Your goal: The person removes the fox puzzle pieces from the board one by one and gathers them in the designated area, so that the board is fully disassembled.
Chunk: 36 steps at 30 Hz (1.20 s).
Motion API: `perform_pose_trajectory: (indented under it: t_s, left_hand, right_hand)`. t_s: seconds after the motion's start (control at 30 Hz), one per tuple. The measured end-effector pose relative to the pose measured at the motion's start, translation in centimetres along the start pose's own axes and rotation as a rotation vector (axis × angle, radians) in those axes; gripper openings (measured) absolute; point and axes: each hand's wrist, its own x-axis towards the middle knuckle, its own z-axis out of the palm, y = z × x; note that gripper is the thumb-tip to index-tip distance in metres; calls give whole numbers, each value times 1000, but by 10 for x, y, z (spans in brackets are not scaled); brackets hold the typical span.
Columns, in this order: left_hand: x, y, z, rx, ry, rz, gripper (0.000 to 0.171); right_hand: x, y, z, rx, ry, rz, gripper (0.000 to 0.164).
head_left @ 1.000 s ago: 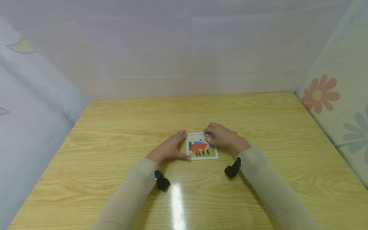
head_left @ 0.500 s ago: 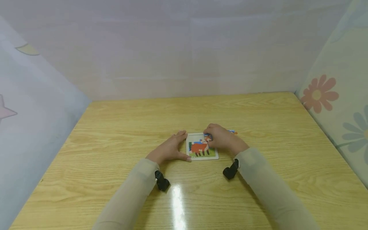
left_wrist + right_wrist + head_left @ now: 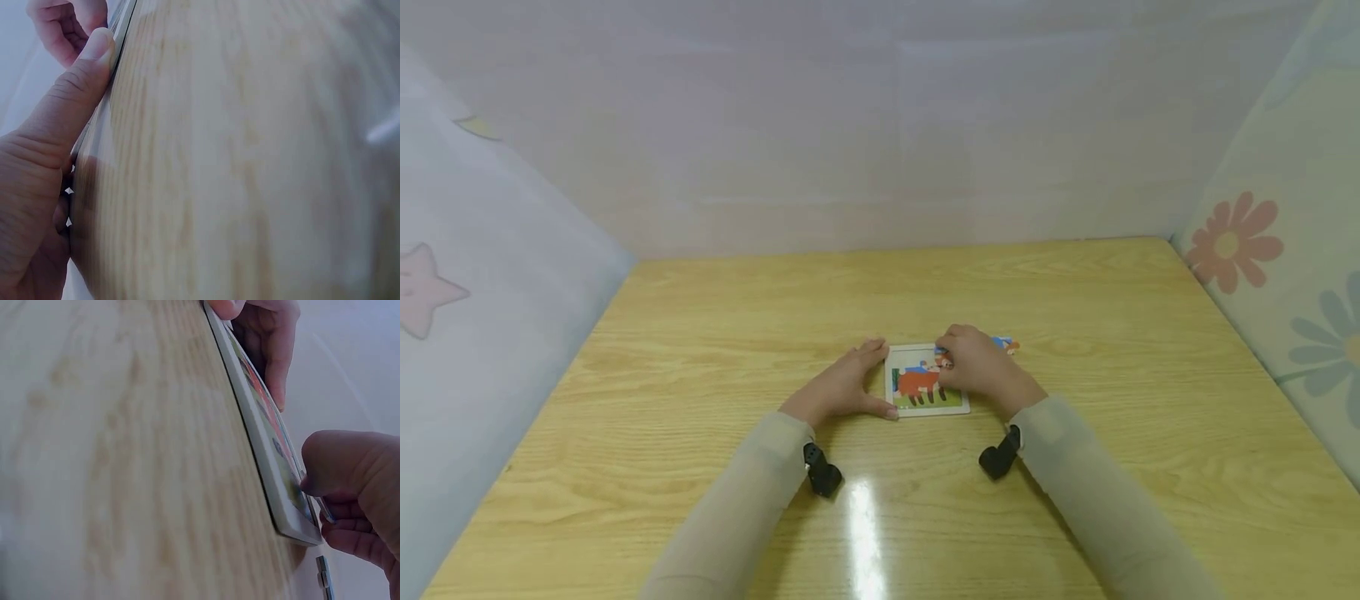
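The right hand [image 3: 985, 362] is pinching a thin, orange-and-blue printed puzzle piece [image 3: 943, 360] over the far right corner of a flat, white-rimmed square frame [image 3: 934, 412]; fingers are hiding its long axis; the left hand [image 3: 842, 383] is gripping the frame's left side; at least one blue-and-orange flat piece [image 3: 1006, 343] is lying right of the frame, beyond the right hand.

a pale creased backdrop [image 3: 775, 125] rises behind the far edge of the wood-grained surface [image 3: 737, 308], with a pink star [image 3: 426, 292] beyond the left edge and a red flower [image 3: 1234, 242] and a grey flower [image 3: 1330, 329] beyond the right.
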Motion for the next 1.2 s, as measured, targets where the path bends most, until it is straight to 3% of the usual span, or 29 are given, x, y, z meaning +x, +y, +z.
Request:
perform_pose_trajectory:
  t_s: [0.67, 1.2]
  left_hand:
    - [-1, 3, 0, 6, -3, -26, 112]
    - [-3, 3, 1, 14, 1, -6, 110]
  right_hand:
    - [-13, 14, 2, 127, 173, 80, 50]
    - [-32, 37, 0, 117, 328, 109, 47]
